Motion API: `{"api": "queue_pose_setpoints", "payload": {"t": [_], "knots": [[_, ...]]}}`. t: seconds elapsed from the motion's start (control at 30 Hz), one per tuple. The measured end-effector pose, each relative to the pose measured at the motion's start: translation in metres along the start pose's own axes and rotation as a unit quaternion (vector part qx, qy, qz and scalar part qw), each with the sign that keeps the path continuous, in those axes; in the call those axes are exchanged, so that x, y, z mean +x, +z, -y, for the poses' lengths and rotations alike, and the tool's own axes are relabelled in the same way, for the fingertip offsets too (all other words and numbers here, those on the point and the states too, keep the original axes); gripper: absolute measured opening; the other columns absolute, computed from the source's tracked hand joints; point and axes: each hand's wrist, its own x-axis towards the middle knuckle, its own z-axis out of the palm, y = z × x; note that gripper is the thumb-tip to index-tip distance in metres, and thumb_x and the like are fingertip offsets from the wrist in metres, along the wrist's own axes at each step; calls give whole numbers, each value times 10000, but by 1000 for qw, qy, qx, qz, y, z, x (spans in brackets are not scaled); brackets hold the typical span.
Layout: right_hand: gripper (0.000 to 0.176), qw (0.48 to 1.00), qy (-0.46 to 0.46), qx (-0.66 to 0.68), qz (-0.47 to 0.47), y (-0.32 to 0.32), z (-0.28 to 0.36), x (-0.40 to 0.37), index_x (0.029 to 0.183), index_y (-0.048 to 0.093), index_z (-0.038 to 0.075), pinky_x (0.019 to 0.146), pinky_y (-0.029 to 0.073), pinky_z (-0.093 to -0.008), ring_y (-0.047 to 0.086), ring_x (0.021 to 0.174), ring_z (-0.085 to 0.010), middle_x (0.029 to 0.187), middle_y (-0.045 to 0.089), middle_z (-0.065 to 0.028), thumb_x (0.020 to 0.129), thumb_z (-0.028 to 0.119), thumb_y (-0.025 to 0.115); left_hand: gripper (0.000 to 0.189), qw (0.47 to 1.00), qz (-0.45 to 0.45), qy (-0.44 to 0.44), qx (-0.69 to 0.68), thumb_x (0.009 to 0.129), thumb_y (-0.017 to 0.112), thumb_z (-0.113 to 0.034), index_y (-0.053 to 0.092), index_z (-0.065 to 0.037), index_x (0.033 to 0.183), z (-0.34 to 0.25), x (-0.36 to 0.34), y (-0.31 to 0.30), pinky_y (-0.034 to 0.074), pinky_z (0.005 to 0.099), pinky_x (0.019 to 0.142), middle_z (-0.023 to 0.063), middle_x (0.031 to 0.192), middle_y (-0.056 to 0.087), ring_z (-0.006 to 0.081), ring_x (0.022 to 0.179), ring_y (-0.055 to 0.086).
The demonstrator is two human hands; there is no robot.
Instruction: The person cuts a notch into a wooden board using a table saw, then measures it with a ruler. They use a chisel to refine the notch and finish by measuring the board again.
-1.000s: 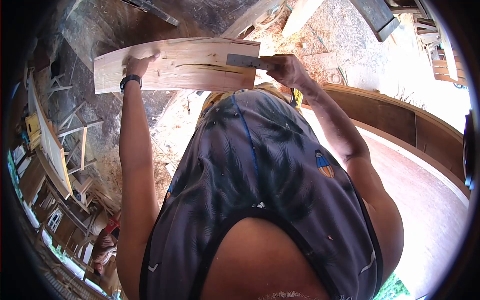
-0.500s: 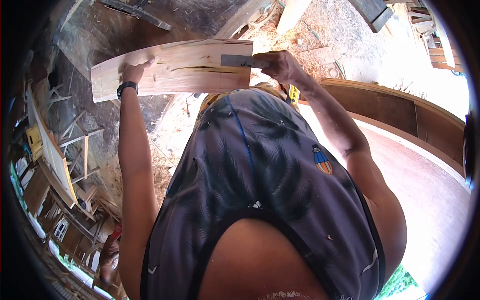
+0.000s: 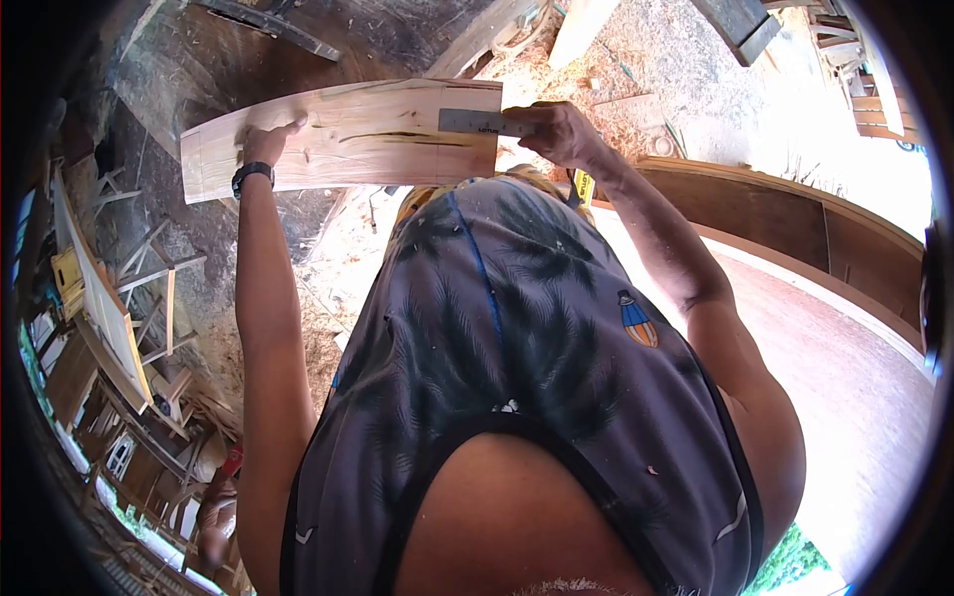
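A pale wooden board (image 3: 368, 129) with a curved upper edge and dark grain streaks lies across the upper middle of the view. My left hand (image 3: 266, 144), below which a black watch (image 3: 252, 177) is strapped, rests on the board's left part with the thumb stretched out to the right. At the board's right end, my right hand (image 3: 558, 134) is closed on a metal ruler (image 3: 472, 121) with printed marks. Its blade lies flat on the wood, while its other end is hidden in my fingers, so whether it has a stock cannot be seen.
Sawdust and shavings (image 3: 686, 70) cover the ground ahead. A long brown wooden panel (image 3: 775, 214) curves along the right. Wooden frames (image 3: 159, 288) stand at the left. Another person (image 3: 217, 507) is partly visible at lower left. A yellow-labelled item (image 3: 583, 187) sits by my waist.
My torso has shifted very slightly. Both hands, the board and the ruler stay in the same places.
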Motion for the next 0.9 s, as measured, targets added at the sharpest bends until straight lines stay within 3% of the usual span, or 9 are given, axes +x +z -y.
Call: {"api": "queue_pose_setpoints", "payload": {"t": [0.17, 0.23, 0.37, 0.47, 0.67, 0.73, 0.9], "knots": [[470, 996, -67, -60, -20, 1, -22, -12, 1218, 702, 97, 773, 617, -318, 741, 860, -200, 1126, 741, -92, 764, 113, 821, 1329, 1000, -20, 11, 9, 645, 855, -643, 248, 217, 1456, 2, 1, 2, 314, 404, 1171, 370, 1446, 455, 404, 1385, 457], [444, 995, 95, 34, 21, -12, -16, -20, 1205, 708, 98, 772, 605, -319, 739, 874, -207, 1088, 749, -100, 774, 112, 810, 1325, 999, -24, 14, 19, 638, 851, -656, 268, 212, 1452, 5, 4, 3, 312, 415, 1172, 368, 1445, 458, 409, 1387, 453], [501, 982, 154, 100, 51, -31, -22, -37, 1265, 697, 134, 887, 571, -317, 727, 943, -200, 1119, 752, -93, 773, 68, 769, 1328, 998, -30, 21, 56, 617, 837, -697, 307, 197, 1444, 15, 22, 10, 307, 455, 1172, 364, 1443, 462, 428, 1392, 438], [485, 985, 142, 96, 34, -32, -36, -48, 1246, 706, 123, 889, 569, -316, 728, 946, -198, 1116, 752, -98, 769, 74, 774, 1342, 998, -30, 27, 52, 607, 831, -714, 309, 199, 1441, 17, 23, 10, 305, 478, 1169, 366, 1440, 464, 439, 1392, 432], [515, 979, 166, 114, 25, -38, -55, -62, 1229, 721, 154, 890, 577, -340, 733, 936, -211, 1123, 749, -97, 726, 101, 820, 1332, 997, -45, 33, 52, 608, 861, -668, 310, 231, 1421, 12, 18, 7, 327, 396, 1166, 381, 1446, 445, 425, 1389, 441], [519, 993, 116, 13, 4, -36, -62, -67, 1239, 722, 203, 896, 580, -345, 730, 943, -220, 1140, 746, -82, 739, 96, 809, 1352, 998, -30, 31, 47, 609, 856, -678, 297, 248, 1419, 12, 18, 7, 314, 385, 1176, 389, 1451, 432, 422, 1397, 433], [509, 978, 203, -20, 41, -26, -63, -71, 1242, 718, 263, 914, 580, -355, 720, 976, -231, 1168, 738, -56, 759, 130, 806, 1389, 997, -6, 42, 61, 625, 814, -735, 276, 280, 1405, 10, 18, 3, 292, 371, 1189, 406, 1482, 374, 417, 1437, 376]]}}
